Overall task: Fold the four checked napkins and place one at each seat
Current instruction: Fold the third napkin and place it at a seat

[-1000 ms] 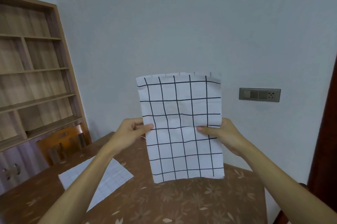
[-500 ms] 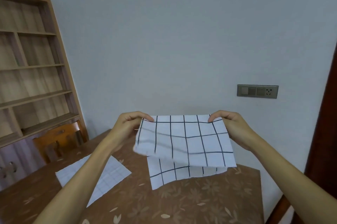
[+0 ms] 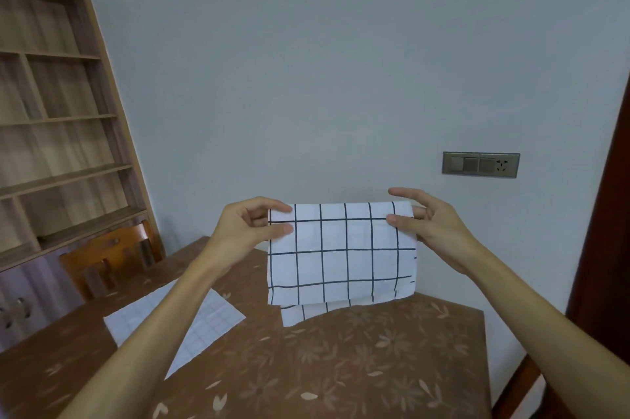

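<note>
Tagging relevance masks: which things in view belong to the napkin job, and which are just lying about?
Job: held checked napkin, pinched by left hand and right hand; flat napkin on table; chair, a seat.
Lying about: bookshelf; switch panel; door frame.

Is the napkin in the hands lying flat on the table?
No, the left hand and right hand hold the checked napkin up by its top edge.

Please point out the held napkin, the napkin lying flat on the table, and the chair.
held napkin (image 3: 341, 251), head view, middle of front layer.
flat napkin (image 3: 221, 313), head view, its right part.
chair (image 3: 105, 245), head view, backrest top rail.
</note>
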`<state>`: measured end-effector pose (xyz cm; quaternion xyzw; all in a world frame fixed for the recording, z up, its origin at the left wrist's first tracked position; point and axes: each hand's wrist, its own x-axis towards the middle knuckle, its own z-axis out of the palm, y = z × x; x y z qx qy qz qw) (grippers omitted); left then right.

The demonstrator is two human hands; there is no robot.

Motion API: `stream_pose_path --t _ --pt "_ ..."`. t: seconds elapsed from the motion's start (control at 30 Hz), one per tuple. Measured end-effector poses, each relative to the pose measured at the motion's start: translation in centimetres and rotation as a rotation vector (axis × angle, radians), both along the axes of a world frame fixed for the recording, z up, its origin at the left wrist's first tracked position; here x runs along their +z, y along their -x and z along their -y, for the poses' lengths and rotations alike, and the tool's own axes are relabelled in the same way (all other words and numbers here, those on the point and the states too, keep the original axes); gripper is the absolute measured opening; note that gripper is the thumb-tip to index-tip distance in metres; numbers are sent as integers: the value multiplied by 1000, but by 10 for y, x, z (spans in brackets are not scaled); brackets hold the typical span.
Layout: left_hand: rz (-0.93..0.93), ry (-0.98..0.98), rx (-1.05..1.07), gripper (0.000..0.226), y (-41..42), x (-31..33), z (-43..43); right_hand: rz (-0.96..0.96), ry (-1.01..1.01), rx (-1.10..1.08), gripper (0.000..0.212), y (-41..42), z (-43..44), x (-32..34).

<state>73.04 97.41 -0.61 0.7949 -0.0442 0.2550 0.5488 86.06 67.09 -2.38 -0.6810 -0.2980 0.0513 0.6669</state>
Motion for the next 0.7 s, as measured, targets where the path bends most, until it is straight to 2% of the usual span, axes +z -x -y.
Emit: stream_pose_path --t 0.13,0.23,0.3,0.37,0.47,0.57,0.7 --pt "-2 -18 -12 51 -1 1 1 -4 -65 -8 52 2 -3 2" --pt "-24 -173 28 60 -3 3 -2 25 -71 -17 51 4 -5 6" --pt "-81 -347 60 55 -5 4 -2 75 -50 -12 50 9 -8 10" --pt "-146 -537 88 41 -7 6 5 138 -18 14 50 15 -13 13" --pt "-201 -649 24 26 -12 5 24 244 36 68 46 28 -23 18" --pt "-215 -513 -78 14 -18 -3 41 309 64 52 47 36 -33 21" --pt "-155 -236 -111 13 -18 -5 48 344 105 -151 58 29 -31 14"
